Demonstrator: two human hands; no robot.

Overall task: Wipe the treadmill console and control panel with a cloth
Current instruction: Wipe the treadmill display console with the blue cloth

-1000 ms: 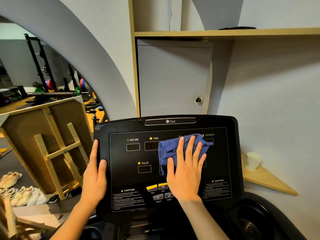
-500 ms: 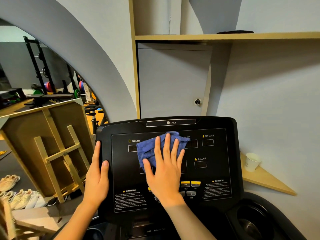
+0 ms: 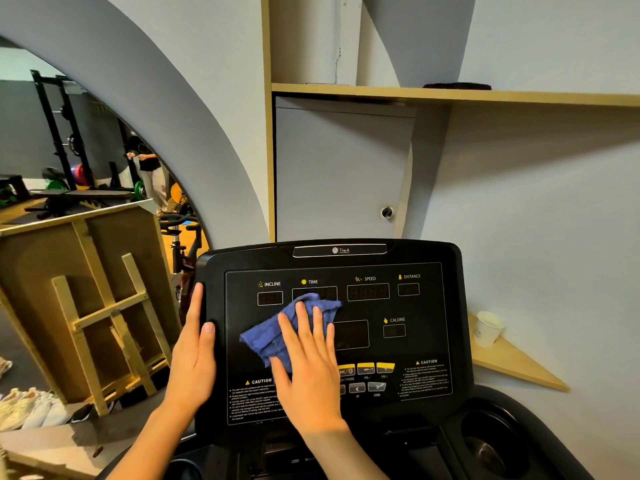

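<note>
The black treadmill console fills the lower middle of the head view, its control panel showing dark displays and yellow buttons. A crumpled blue cloth lies on the panel's left-centre, under the TIME display. My right hand presses flat on the cloth with fingers spread, covering its lower right part. My left hand grips the console's left edge, thumb on the front face.
A paper cup stands on a wooden corner shelf right of the console. A cup holder sits at lower right. A wooden panel leans at left, shoes below it. A person stands far back by the weight racks.
My right hand has slid the blue cloth leftward and slightly down across the panel, from under DISTANCE to under TIME. My left hand has kept its grip on the console edge.
</note>
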